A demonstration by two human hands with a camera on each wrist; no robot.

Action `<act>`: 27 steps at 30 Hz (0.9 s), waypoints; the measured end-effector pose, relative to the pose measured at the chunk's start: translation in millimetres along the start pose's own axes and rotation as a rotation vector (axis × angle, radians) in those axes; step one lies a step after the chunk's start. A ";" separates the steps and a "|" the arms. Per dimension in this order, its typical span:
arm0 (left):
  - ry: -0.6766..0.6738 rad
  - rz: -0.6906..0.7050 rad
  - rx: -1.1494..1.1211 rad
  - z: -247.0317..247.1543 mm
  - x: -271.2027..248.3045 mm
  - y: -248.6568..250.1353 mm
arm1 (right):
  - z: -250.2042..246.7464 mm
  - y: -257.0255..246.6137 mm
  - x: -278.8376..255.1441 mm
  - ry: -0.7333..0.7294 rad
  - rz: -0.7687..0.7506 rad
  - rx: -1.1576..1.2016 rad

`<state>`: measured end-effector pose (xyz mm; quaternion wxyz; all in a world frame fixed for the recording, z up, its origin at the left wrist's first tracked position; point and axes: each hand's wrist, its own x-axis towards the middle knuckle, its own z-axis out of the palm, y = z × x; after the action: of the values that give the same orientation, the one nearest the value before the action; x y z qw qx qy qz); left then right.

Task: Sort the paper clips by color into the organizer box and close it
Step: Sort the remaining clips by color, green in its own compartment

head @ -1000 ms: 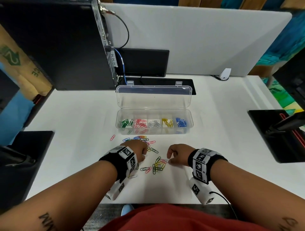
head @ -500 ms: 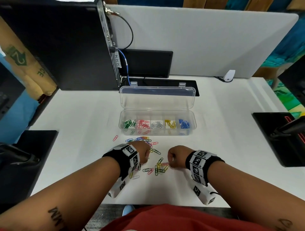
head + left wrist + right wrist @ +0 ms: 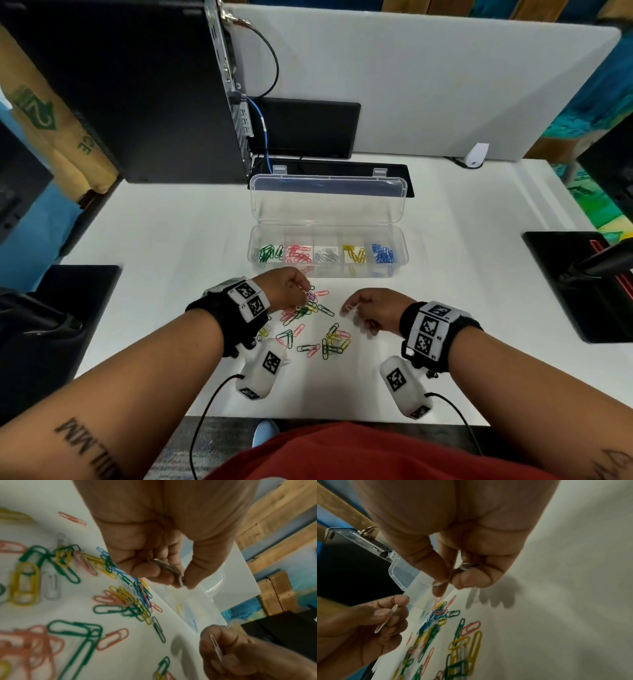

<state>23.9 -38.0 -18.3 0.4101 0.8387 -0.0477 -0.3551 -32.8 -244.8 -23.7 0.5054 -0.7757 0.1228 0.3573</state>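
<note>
Between the left hand's [image 3: 286, 287] pinching fingertips sits a white wire paper clip [image 3: 181, 580]; the right hand [image 3: 375, 308] pinches another white clip [image 3: 350, 306], above scattered coloured clips [image 3: 322, 337].

On the table [image 3: 171, 240] stands 1 organizer box [image 3: 400, 255] with 5 compartments, each holding 1 color of clips, green, pink, white, yellow and blue, while 2 hands, the left hand [image 3: 286, 286] and right hand [image 3: 376, 308], each pinch 1 white clip above 1 loose pile [image 3: 318, 329].
</note>
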 end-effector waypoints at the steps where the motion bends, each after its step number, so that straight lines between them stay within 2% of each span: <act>1: -0.026 -0.033 -0.078 0.6 -0.1 -0.9 | 0.9 0.4 -0.1 -0.007 0.017 0.045; 4: -0.105 -0.123 -0.334 2.4 -2.2 -2.3 | 2.2 2.5 -0.3 -0.005 0.072 0.162; 7: -0.112 -0.223 -0.606 2.8 -7.3 0.2 | 1.9 5.5 -1.0 -0.056 0.100 0.313; 9: -0.144 -0.265 -0.696 3.0 -10.8 2.7 | 2.8 3.5 -2.8 -0.091 0.118 0.316; 13: -0.120 -0.320 -0.641 4.6 -12.4 4.6 | 9.2 -0.9 -2.5 -0.109 0.086 -0.148; 16: -0.109 -0.317 -0.633 5.1 -14.5 3.7 | 14.7 -0.2 0.4 -0.137 0.052 -0.249; 21: -0.130 -0.332 -0.643 3.1 -18.6 1.4 | 17.0 -6.8 3.2 -0.161 0.106 0.019; 27: -0.236 -0.260 -0.850 -4.4 -22.3 -4.0 | 9.3 -5.7 3.7 -0.190 0.154 0.393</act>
<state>9.2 -24.2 -7.1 0.6616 0.5487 0.1616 -0.4849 -31.0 -233.5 -24.4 0.6272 -0.6135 0.2007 0.4358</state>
